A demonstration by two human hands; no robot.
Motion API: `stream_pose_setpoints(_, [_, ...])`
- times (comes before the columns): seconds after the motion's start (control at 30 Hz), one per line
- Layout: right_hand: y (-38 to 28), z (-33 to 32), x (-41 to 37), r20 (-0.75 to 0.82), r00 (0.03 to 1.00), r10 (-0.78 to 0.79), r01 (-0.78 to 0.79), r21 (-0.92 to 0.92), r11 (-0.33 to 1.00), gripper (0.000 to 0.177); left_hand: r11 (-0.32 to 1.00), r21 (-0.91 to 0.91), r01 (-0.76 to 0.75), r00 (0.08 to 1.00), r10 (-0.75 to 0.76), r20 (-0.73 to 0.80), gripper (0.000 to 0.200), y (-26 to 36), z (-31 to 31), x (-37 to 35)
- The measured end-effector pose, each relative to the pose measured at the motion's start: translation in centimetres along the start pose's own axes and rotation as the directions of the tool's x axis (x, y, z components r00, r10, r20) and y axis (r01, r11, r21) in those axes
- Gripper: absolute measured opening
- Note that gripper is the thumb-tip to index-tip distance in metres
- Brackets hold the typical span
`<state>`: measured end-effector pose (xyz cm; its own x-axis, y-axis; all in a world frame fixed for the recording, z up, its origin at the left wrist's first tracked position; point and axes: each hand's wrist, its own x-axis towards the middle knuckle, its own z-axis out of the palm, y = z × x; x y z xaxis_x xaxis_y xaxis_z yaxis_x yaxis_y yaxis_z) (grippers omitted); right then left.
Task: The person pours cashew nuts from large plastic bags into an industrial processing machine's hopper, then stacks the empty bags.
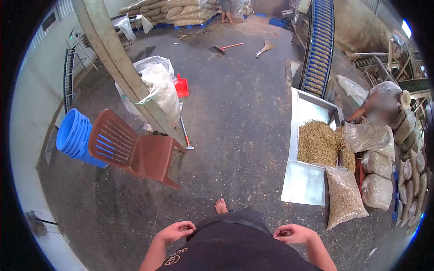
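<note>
My left hand is beside the waist of my dark shirt, its fingers curled together; anything in it is too small to make out. On the other side of the shirt, my right hand has its fingers bent in against the thumb, near the cloth. What it holds, if anything, is hidden. One bare foot shows on the dark floor in front of me. Nearest to my right hand stands a clear bag filled with light brown pieces, beside a metal tray.
Brown chair, stacked blue buckets, a pillar and white sacks stand left. A squeegee, red dustpan and broom lie ahead. A conveyor and a co-worker are right.
</note>
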<state>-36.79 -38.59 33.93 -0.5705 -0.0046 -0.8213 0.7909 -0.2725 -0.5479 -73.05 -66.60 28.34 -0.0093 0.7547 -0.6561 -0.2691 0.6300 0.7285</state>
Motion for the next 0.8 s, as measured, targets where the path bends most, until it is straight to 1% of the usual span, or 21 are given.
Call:
stream_pose_setpoints(0.07, [0.6,-0.3,0.4,0.019,0.968,-0.249,0.247,0.070,0.966,0.021,0.990,-0.099,0.099,0.990,-0.089,0.107,0.013,0.5,-1.3,0.6])
stream_pose_setpoints(0.1, [-0.7,0.0,0.2,-0.055,0.968,-0.244,0.243,-0.035,0.969,0.019,0.990,-0.092,0.106,0.989,-0.095,0.109,0.013,0.7,-1.9,1.0])
stream_pose_setpoints(0.13, [-1.5,-0.1,0.4,-0.062,0.967,-0.247,0.246,-0.024,0.969,0.019,0.991,-0.076,0.114,0.984,-0.102,0.145,0.014,0.9,-2.6,1.5])
stream_pose_setpoints(0.2, [-2.6,-0.4,0.9,-0.168,0.955,-0.245,0.233,-0.088,0.969,0.021,0.991,-0.040,0.130,0.973,-0.120,0.197,0.014,1.5,-3.6,2.4])
stream_pose_setpoints(0.23, [-3.3,-0.7,1.3,-0.186,0.951,-0.246,0.236,-0.071,0.969,0.021,0.984,-0.055,0.167,0.972,-0.155,0.176,0.015,2.2,-4.0,2.6])
stream_pose_setpoints(0.27, [-4.0,-1.4,1.9,-0.189,0.954,-0.234,0.218,-0.102,0.971,0.021,0.977,-0.068,0.201,0.970,-0.188,0.155,0.015,2.9,-4.3,2.9])
stream_pose_setpoints(0.3, [-4.8,-2.3,2.5,-0.192,0.956,-0.221,0.198,-0.132,0.971,0.022,0.979,-0.032,0.202,0.973,-0.196,0.123,0.014,3.5,-4.7,3.2])
stream_pose_setpoints(0.33, [-5.2,-3.5,3.6,-0.206,0.953,-0.220,0.200,-0.113,0.973,0.022,0.978,-0.013,0.210,0.969,-0.206,0.135,0.014,4.9,-5.0,3.3])
stream_pose_setpoints(0.4, [-5.6,-6.3,6.0,-0.165,0.915,-0.368,0.321,-0.254,0.912,0.023,0.970,0.079,0.232,0.971,-0.235,0.034,0.013,7.2,-5.2,3.8])
stream_pose_setpoints(0.43, [-6.1,-7.8,6.8,-0.176,0.914,-0.366,0.318,-0.249,0.915,0.023,0.969,0.086,0.232,0.971,-0.236,0.044,0.013,7.9,-5.4,5.0])
stream_pose_setpoints(0.5, [-7.7,-11.3,8.0,-0.056,0.921,-0.385,0.356,-0.274,0.893,0.021,0.984,-0.046,0.172,0.985,-0.172,-0.010,0.011,9.5,-5.3,7.2])
stream_pose_setpoints(0.53, [-8.5,-12.9,7.7,-0.041,0.923,-0.383,0.357,-0.281,0.891,0.021,0.984,-0.116,0.139,0.988,-0.146,-0.050,0.010,10.3,-5.2,7.8])
stream_pose_setpoints(0.57, [-9.5,-14.3,7.1,-0.040,0.924,-0.380,0.357,-0.264,0.896,0.022,0.990,-0.065,0.127,0.992,-0.127,0.002,0.008,11.0,-5.8,9.5])
stream_pose_setpoints(0.6, [-10.5,-15.7,6.5,-0.043,0.924,-0.380,0.359,-0.245,0.901,0.023,0.994,-0.053,0.095,0.995,-0.092,0.046,0.009,12.5,-5.7,11.0])
stream_pose_setpoints(0.63, [-11.5,-17.2,5.6,0.010,0.931,-0.364,0.353,-0.275,0.894,0.025,0.992,-0.076,0.101,0.994,-0.098,0.040,0.010,14.1,-5.2,12.5])
stream_pose_setpoints(0.7, [-13.2,-19.1,3.8,0.005,0.923,-0.384,0.373,-0.255,0.892,0.027,0.990,-0.091,0.106,0.994,-0.103,0.041,0.010,16.4,-4.7,14.9])
stream_pose_setpoints(0.73, [-13.7,-20.1,3.3,-0.001,0.917,-0.399,0.388,-0.233,0.892,0.028,0.987,-0.108,0.118,0.991,-0.110,0.076,0.012,17.2,-4.9,15.9])
stream_pose_setpoints(0.77, [-13.4,-21.3,3.7,0.033,0.913,-0.407,0.403,-0.231,0.885,0.034,0.984,-0.125,0.130,0.987,-0.116,0.113,0.014,17.9,-4.8,17.0])
stream_pose_setpoints(0.8, [-13.3,-22.7,4.4,0.026,0.912,-0.409,0.404,-0.226,0.886,0.034,0.984,-0.118,0.133,0.986,-0.119,0.118,0.014,18.6,-4.8,18.1])
